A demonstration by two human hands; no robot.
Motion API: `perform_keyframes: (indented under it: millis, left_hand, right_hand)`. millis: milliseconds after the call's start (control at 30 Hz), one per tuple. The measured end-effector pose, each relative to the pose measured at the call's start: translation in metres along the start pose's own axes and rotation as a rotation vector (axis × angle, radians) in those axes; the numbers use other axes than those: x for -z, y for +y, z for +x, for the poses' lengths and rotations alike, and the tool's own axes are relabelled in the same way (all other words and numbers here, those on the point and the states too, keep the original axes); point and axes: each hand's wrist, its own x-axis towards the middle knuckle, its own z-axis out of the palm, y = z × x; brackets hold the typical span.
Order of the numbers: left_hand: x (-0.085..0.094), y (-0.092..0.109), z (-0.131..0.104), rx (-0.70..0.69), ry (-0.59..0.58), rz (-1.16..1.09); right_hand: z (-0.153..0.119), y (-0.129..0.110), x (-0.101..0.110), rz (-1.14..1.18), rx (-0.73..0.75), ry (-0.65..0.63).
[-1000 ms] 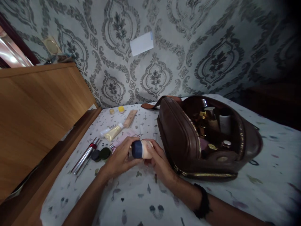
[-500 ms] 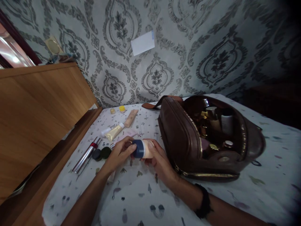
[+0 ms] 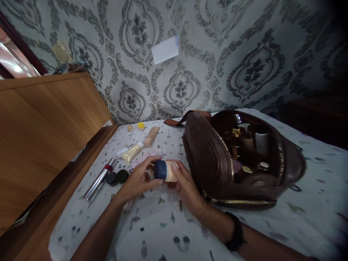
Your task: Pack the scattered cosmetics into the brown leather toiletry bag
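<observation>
A small cream jar (image 3: pixel 170 171) with a pale peach body and a dark blue lid (image 3: pixel 160 170) lies sideways between my hands, above the patterned sheet. My right hand (image 3: pixel 187 186) wraps round the pale body. At the lid, my left hand (image 3: pixel 140 179) has its thumb along the lower edge and its fingers at the top. Just left of that hand lie two dark round pots, the larger one (image 3: pixel 122 176) beside the smaller one (image 3: pixel 111 178). A silver tube with a red band (image 3: pixel 100 179) rests further left.
An unzipped brown leather bag (image 3: pixel 209 152) stands on the right, with bottles inside. Behind my left hand lie a cream tube (image 3: pixel 132 152), a peach tube (image 3: pixel 151 136) and a yellow-lidded pot (image 3: pixel 141 125). A wooden panel (image 3: pixel 54 123) borders the left; a patterned wall is behind.
My left thumb has moved from the front of the blue lid down to its lower edge, and that hand's grip has widened. The jar and my right hand stay nearly in place.
</observation>
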Motion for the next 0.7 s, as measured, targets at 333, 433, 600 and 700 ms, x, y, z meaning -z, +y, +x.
perform_keyframes:
  millis: [333,433,600,700]
  left_hand:
    - [-0.004,-0.01,0.0,-0.002,0.019,0.001]
    - [-0.005,-0.009,-0.001,0.022,0.067,0.156]
    - [-0.001,-0.005,0.0,-0.074,0.04,0.231]
    - [0.001,-0.01,0.0,-0.22,0.008,0.217]
  right_hand:
    - [-0.001,0.0,0.0,-0.001,0.019,-0.01]
    - [-0.001,0.0,0.001,-0.012,0.015,-0.016]
    - [-0.001,0.003,0.003,-0.023,0.037,0.002]
    - [-0.001,0.003,0.003,-0.006,0.038,-0.011]
